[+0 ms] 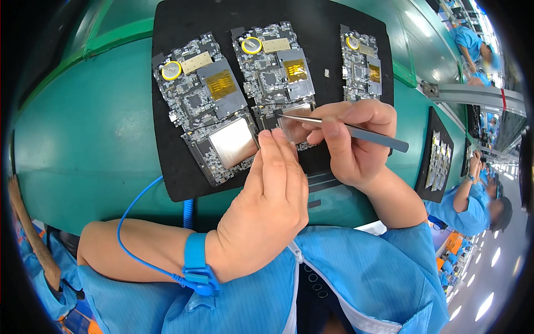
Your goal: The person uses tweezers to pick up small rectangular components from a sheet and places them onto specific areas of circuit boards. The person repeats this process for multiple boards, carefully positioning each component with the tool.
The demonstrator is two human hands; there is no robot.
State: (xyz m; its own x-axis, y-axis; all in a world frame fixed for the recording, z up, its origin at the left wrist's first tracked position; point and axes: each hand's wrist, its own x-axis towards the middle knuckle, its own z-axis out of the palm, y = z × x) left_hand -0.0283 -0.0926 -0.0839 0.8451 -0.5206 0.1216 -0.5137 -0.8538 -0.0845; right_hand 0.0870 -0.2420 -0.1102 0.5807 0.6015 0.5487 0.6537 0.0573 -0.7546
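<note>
My right hand (364, 150) pinches a pair of metal tweezers (384, 139). Their tips point left, over the lower part of the middle circuit board (271, 79), beside its silver shield plate. The fingers of my left hand (267, 195) are stretched out together, with the fingertips on or just above that board's lower edge, covering part of it. To the left lies another circuit board (194, 101), its bright silver plate fully visible. A third circuit board (359, 65) lies to the right, its lower end hidden by my right hand. Each board carries a yellow-ringed coin cell and an amber tape patch.
The boards lie on a black mat (322, 28) on a green tabletop (94, 139). A small pale piece (326, 73) sits on the mat. A blue cord (130, 209) runs from my left wrist strap. Another mat with boards (439, 158) and co-workers appear at right.
</note>
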